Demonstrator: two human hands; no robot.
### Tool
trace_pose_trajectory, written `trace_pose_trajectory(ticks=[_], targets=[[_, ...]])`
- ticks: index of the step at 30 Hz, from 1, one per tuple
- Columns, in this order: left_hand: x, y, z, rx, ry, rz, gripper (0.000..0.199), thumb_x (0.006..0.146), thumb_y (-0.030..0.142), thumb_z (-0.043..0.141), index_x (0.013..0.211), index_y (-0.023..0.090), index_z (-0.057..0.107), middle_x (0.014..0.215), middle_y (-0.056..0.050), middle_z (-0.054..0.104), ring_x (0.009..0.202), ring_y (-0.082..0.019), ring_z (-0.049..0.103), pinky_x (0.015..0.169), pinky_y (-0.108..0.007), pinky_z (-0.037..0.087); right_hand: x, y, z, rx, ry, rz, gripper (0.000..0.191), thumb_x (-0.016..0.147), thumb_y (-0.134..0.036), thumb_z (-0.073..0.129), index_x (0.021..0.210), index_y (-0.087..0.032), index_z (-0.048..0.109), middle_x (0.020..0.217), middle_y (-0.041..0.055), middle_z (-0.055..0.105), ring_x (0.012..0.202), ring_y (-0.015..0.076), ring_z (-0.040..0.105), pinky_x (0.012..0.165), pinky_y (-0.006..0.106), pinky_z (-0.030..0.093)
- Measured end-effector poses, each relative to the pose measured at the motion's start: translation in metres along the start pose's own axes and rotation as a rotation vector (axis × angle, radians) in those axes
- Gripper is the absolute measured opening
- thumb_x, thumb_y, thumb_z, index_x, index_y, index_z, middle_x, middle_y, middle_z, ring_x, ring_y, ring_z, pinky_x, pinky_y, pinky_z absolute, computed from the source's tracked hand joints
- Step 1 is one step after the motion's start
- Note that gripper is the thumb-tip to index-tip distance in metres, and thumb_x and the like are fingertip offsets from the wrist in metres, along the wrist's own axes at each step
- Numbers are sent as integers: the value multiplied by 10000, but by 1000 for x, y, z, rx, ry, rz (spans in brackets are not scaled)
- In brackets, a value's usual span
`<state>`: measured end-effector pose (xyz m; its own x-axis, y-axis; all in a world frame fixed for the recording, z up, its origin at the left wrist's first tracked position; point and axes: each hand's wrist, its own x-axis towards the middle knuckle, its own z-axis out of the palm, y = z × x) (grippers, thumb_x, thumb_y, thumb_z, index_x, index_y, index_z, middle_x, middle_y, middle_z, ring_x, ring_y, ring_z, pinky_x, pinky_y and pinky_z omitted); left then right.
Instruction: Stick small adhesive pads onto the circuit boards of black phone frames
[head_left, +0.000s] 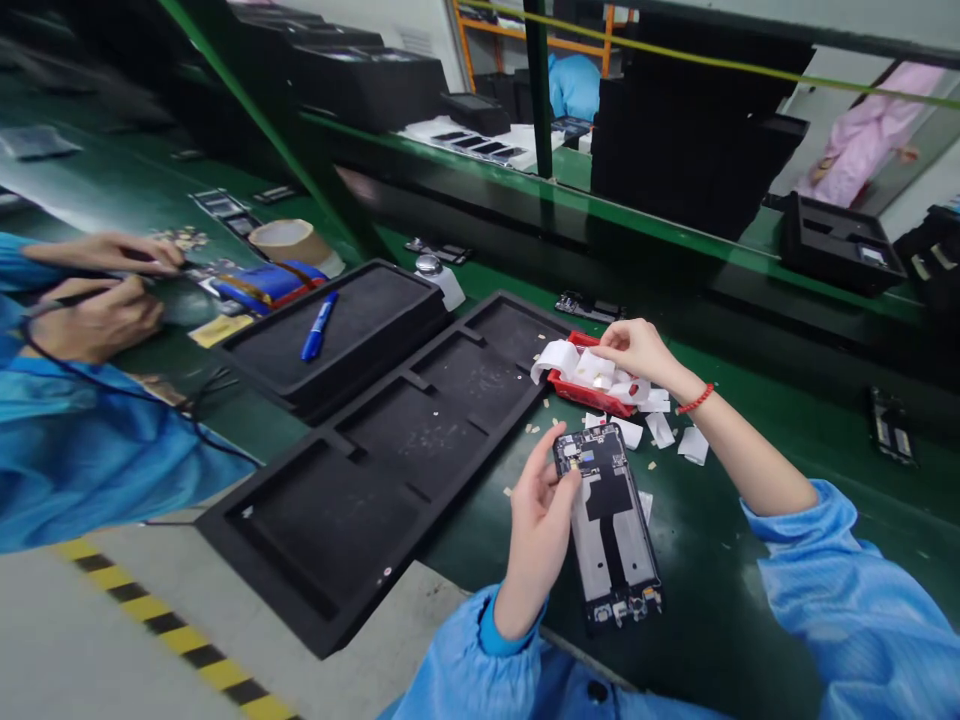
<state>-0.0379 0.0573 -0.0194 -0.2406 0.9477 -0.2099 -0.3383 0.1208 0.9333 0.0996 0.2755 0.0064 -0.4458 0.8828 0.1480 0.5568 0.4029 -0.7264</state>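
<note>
My left hand (541,520) is closed around the upper left edge of an opened smartphone (609,530), whose circuit board and inner frame face up. The phone is tilted above the green bench. Beyond it, my right hand (641,352) reaches over a small red plastic basket (592,394) with its thumb and fingertips pinched together. What the fingertips pinch is too small to make out. White paper strips (596,370) fill the basket, and one curls over its left rim. White paper scraps (661,430) and tiny tan pieces lie around the basket.
A long black compartment tray (442,425) lies left of the phone. Beside it a black box (337,330) carries a blue marker (319,326). A co-worker's hands (105,300) work at far left, near a tape roll (289,242). Phone parts (589,306) lie behind the basket.
</note>
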Motion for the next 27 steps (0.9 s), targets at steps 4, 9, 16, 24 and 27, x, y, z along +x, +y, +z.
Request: trace_pose_trajectory(ticks=[4, 9, 16, 24, 27], targets=[[1, 1, -1, 16, 41, 34, 661, 825, 382, 732, 1414, 142, 551, 732, 13, 678, 642, -152, 643, 693, -282, 560, -14, -17, -6, 77, 24, -22, 114, 851, -229, 716, 760, -162, 700, 756, 36, 743, 698, 167, 685, 696, 279, 515], [-9, 9, 6, 91, 135, 182, 516, 863, 392, 735, 1323, 174, 645, 726, 14, 682, 587, -130, 621, 628, -257, 577, -96, -60, -4, 163, 233, -49, 152, 922, -304, 665, 828, -199, 723, 995, 62, 750, 966, 219, 713, 888, 364, 570], [-27, 19, 23, 193, 74, 328, 414, 946, 255, 666, 1342, 141, 630, 1037, -81, 802, 896, -220, 790, 778, -282, 658, -177, -101, 12, 263, 347, -42, 82, 828, -205, 811, 813, -253, 746, 1270, 56, 658, 1206, 239, 650, 1060, 422, 554], [-36, 19, 25, 383, 77, 584, 530, 917, 90, 669, 1420, 242, 600, 924, 11, 797, 663, -94, 743, 646, -138, 608, -182, -111, 10, 326, 402, -50, 123, 820, -94, 773, 787, -211, 749, 1287, 81, 649, 1197, 210, 650, 1048, 365, 541], [-38, 18, 23, 377, 72, 584, 564, 922, 78, 656, 1448, 262, 572, 1016, -8, 797, 755, -123, 769, 719, -180, 638, -185, -110, 10, 325, 402, -41, 118, 823, -90, 771, 798, -205, 757, 1290, 88, 651, 1194, 215, 650, 1051, 370, 529]])
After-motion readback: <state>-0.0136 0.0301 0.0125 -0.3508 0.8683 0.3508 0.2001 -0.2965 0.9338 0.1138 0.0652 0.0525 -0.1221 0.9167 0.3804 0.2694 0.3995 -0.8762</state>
